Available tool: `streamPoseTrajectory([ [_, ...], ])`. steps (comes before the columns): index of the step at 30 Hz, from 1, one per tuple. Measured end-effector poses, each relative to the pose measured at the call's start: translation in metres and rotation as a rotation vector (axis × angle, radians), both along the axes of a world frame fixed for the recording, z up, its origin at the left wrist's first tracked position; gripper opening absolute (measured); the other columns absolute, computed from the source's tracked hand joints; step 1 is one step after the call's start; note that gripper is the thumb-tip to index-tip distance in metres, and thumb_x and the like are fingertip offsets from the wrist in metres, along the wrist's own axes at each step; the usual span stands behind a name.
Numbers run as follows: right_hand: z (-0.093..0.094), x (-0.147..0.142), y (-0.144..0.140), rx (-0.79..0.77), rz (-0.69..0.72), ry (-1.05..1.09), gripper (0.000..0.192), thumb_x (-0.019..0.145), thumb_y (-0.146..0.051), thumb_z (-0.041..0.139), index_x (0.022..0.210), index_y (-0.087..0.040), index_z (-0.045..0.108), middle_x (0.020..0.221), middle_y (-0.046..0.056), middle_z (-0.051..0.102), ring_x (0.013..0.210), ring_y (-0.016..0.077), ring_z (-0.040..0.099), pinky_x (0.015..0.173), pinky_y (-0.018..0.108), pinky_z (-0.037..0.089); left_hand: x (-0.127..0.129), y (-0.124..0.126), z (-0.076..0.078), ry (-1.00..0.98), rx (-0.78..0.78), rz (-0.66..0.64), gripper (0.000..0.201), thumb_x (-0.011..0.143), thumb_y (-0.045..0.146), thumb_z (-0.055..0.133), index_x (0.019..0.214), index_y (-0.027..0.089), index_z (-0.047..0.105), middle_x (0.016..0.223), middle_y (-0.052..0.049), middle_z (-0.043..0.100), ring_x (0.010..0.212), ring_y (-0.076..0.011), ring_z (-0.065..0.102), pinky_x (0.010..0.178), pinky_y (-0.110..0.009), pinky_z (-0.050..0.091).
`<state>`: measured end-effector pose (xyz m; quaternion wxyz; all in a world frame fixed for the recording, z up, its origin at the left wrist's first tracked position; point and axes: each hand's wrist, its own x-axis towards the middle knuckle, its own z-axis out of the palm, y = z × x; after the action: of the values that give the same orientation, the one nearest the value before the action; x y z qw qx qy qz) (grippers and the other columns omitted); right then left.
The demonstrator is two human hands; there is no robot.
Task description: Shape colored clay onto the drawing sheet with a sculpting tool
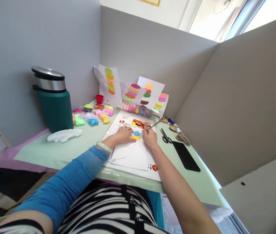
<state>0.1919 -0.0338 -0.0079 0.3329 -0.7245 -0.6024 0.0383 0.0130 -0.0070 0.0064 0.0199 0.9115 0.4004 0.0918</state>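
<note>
Here, Desk: a pale green desk (84,143) with a pink strip along its near edge, tucked into a corner.
Walls: grey boards (152,55) stand behind it and on both sides, like a little booth.
Light: bright daylight comes from a window (262,14) up at the top right.
Paper: a white sheet of paper (133,156) lies flat in the middle of the desk, with a thin curved line drawn on it.
Clay: a small blue clay blob (136,133) sits on the paper, touching a yellow clay piece (136,137) just below it.
Left hand: the left hand (123,134) lies flat and pressed down on the paper, fingers right beside the blue clay blob.
Right hand: the right hand (150,137) pinches a thin metal tool (152,126), and its tip is at the blue clay blob.
Bottle: a big green bottle (54,104) with a shiny lid stands on the left, near the wall.
Clay bags: little bags of colored clay (92,115) lie in a bunch beside the bottle, with a tiny red cup (99,99) behind them.
Pictures: sheets with colored blobs (130,89) lean on the back wall.
Scissors: scissors (165,136) lie just right of the paper.
Phone: a black phone (186,156) lies flat near the right wall.
White thing: a white shape (64,135) lies in front of the bottle; I cannot tell what it is.
</note>
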Motion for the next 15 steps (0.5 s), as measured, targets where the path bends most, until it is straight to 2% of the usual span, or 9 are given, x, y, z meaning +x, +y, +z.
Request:
streamPoseTrajectory([
  [3,-0.0005,-0.0006,0.0002,-0.011,0.037,-0.008,0.025,0.085,-0.033,0.040,0.090,-0.019,0.060,0.085,0.006,0.067,0.086,0.0180,0.060,0.076,0.025,0.041,-0.0001,-0.0008,0.0007,0.005,-0.011,0.004,0.056,0.075,0.061,0.048,0.116,0.023,0.055,0.130,-0.008,0.048,0.117,-0.0305,0.037,0.095,-0.044,0.029],
  [15,-0.0007,0.0009,-0.0001,-0.023,-0.031,-0.007,0.026,0.084,-0.034,0.041,0.090,-0.019,0.061,0.087,0.007,0.066,0.086,0.0200,0.060,0.074,0.026,0.041,-0.0003,-0.0015,0.0020,0.006,-0.014,0.001,0.056,0.075,0.061,0.048,0.117,0.023,0.055,0.131,-0.009,0.047,0.118,-0.0313,0.036,0.095,-0.045,0.029],
])
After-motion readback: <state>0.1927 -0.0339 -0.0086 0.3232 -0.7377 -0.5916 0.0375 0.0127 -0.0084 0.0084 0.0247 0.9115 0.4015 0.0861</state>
